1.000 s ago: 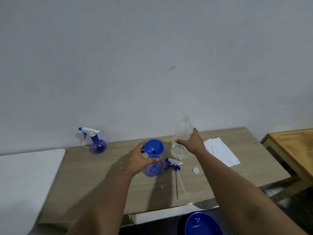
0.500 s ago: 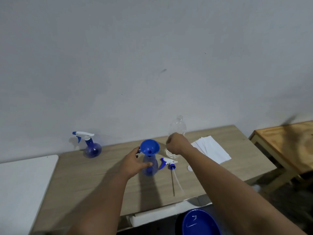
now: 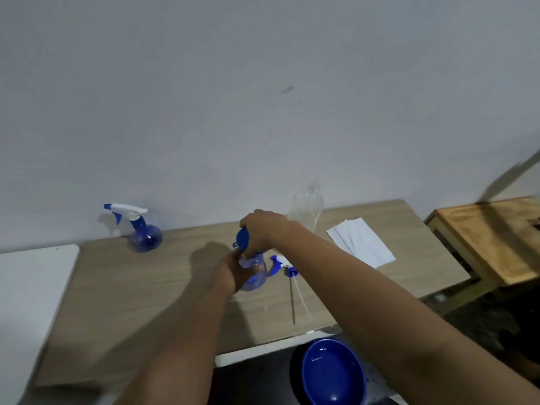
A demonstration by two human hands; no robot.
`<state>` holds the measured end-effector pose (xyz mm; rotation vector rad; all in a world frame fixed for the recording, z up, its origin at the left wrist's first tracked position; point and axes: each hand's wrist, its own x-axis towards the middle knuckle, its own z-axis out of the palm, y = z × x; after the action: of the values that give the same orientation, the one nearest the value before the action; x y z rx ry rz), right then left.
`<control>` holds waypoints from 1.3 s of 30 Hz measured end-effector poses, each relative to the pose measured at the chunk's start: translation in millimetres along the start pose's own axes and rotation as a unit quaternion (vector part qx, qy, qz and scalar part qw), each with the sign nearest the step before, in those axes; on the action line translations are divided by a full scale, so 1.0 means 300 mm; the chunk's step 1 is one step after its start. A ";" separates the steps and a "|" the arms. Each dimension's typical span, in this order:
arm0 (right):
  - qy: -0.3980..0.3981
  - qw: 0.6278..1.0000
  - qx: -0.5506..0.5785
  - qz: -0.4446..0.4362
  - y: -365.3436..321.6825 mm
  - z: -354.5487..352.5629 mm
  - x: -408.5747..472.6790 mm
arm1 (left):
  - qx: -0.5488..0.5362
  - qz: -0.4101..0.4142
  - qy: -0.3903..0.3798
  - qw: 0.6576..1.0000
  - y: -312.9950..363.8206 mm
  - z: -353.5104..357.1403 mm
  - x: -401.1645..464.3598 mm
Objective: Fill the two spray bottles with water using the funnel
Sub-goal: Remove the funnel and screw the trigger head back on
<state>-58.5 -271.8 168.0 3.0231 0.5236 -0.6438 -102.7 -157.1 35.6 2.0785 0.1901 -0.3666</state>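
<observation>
Blue plastic comes first, nearest us: a basin (image 3: 333, 372) below the table (image 3: 117, 302) edge, well short of the grip.

Our left hand (image 3: 233, 276) wraps the round belly of the open spray bottle (image 3: 257, 276), fingers curled round it. Our right hand (image 3: 263, 232) sits directly above, fingers curled down onto the funnel (image 3: 242, 237), which stands in the bottle's neck. So both hands are gripping, one thing each.

Just right of the grip lies the loose trigger head (image 3: 282, 264), dip tube pointing back toward us. Further right, white paper (image 3: 362, 244).

Beyond the grip, touching nothing we can see, stands a clear water bottle (image 3: 306, 206), uncapped; whether it holds any water we can't tell. Far left of the grip, near the wall, is the second spray bottle (image 3: 143, 235) w/ its trigger on.

Handling, our guess: thin stiff plastic, light, prob. slick if wet, tippy w/ the funnel on top. Best held low round the belly; take the funnel by its rim, not the spout.
</observation>
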 end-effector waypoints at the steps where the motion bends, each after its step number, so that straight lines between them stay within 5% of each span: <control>1: -0.003 1.000 -0.002 0.001 0.002 0.002 0.003 | -0.006 0.006 -0.009 1.000 0.000 0.004 0.002; 6: 0.007 0.998 0.059 0.015 0.048 -0.031 0.010 | 0.010 0.094 -0.023 0.995 -0.034 0.013 0.031; 13: 0.131 0.941 0.301 0.076 0.163 -0.121 -0.033 | -0.054 0.065 -0.027 0.996 -0.117 -0.012 0.100; 19: 0.183 0.846 0.479 0.150 0.147 0.157 0.043 | -0.028 0.060 -0.013 0.998 -0.076 -0.070 0.026; 27: 0.189 0.793 0.536 0.221 0.114 0.499 0.188 | 0.004 0.114 0.034 0.993 -0.110 -0.070 0.023; 31: 0.185 0.797 0.535 0.210 0.122 0.560 0.223 | 0.000 0.110 0.035 0.993 -0.126 -0.066 0.035; 39: 0.154 0.902 0.335 0.225 0.170 0.516 0.145 | -0.015 0.121 0.027 0.992 -0.111 -0.055 0.042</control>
<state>-65.7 -317.8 6.0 3.6952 -0.5312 -0.3602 -97.1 -126.3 12.1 2.0544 -0.0253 -0.1590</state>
